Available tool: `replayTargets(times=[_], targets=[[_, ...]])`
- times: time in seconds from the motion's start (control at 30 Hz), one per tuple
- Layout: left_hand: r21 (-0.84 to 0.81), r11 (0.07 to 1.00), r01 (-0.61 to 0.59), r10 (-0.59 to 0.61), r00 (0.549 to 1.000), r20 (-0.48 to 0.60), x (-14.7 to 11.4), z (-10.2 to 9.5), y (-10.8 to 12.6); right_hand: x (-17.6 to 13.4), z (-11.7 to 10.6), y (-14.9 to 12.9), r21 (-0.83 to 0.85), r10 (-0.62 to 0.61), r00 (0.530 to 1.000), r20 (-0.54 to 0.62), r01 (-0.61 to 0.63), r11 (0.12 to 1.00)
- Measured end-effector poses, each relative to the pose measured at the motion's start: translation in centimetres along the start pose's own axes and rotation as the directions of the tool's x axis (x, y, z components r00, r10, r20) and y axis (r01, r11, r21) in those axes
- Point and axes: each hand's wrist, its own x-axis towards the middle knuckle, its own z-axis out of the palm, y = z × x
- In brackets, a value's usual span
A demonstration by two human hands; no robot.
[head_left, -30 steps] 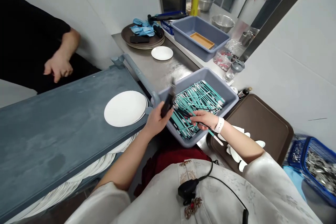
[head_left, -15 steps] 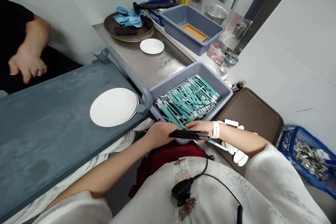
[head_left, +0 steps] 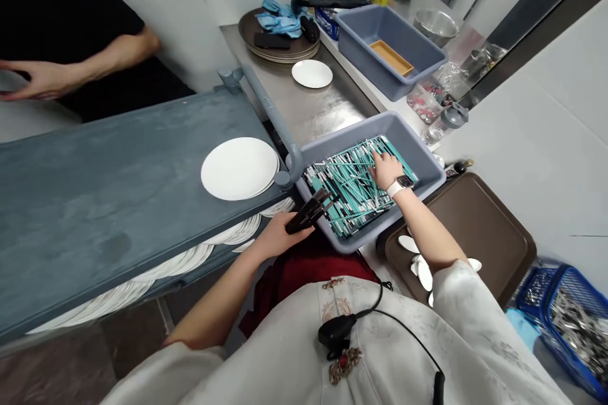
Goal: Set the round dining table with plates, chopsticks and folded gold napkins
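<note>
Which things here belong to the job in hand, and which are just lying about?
In use:
slender black sticks, held in the left hand
slender teal-and-black sticks, under the right hand
rectangular grey plastic tub, holding the teal-and-black ones

Apparently just lying about:
flat white plates
rectangular brown tray
blue plastic mesh basket
crumpled light-blue gloves

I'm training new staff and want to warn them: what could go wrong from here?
The bundle of dark sticks in the left hand has uneven ends, so some might slip out.

The teal and dark sticks in the tub cross one another; the right hand could drag up extras.

The white plates lie near the edge of the grey shelf, close to the left hand; a bump might shift them.
</note>
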Motion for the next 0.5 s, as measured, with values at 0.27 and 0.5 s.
replayTargets(times=[0.27,0.5], targets=[[-0.338,0.935,0.106,-0.162,0.976,-0.143,-2.1,1.7,-1.9,1.1,13.1,-5.6,-0.115,-0.356,0.814,0.459,0.452,0.885],[-0.312,0.94,0.135,-0.202,0.96,-0.193,-4.0,1.0,-3.5,0.3,16.9,-3.1,-0.248,-0.523,0.76,0.386,0.632,0.734]])
